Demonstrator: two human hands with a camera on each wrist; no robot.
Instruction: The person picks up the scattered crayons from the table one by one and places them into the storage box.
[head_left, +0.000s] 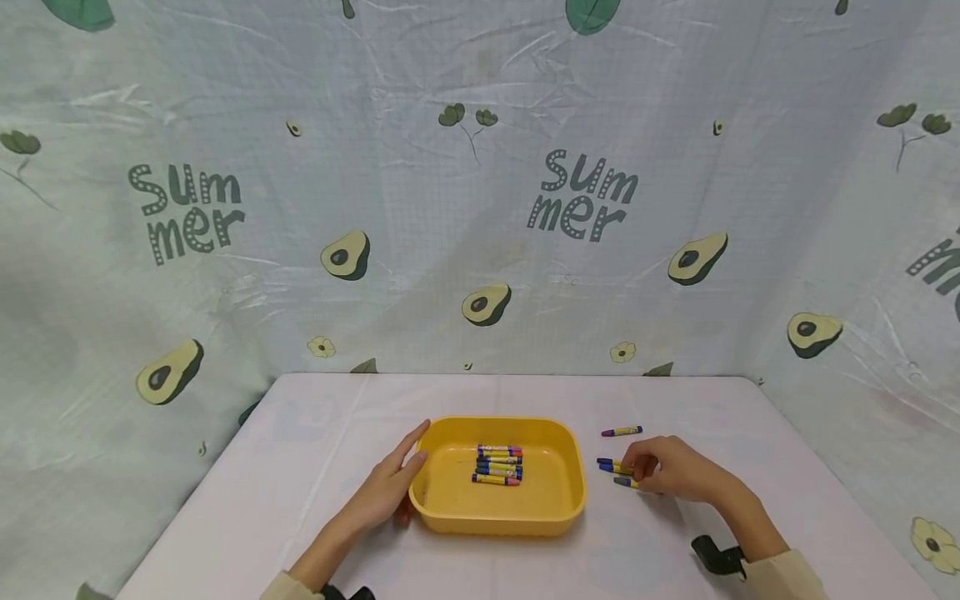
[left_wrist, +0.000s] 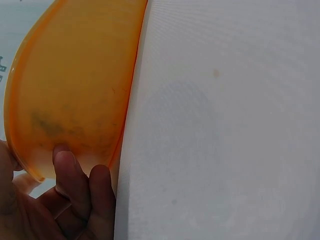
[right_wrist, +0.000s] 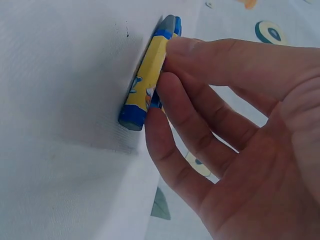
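A yellow plastic tray stands on the table with several crayons lying in a group on its floor. My left hand holds the tray's left side, thumb at the rim and fingers against the outer wall. Right of the tray, my right hand pinches a blue crayon among those lying there, its fingertips covering part of it. A grey crayon in a yellow wrapper lies right beside the fingertips, with the blue one mostly hidden behind it. Farther back lies a purple crayon.
A pale cloth covers the table. Behind it and at both sides hangs a sheet printed with avocados and lettering. Black straps with devices sit at both wrists.
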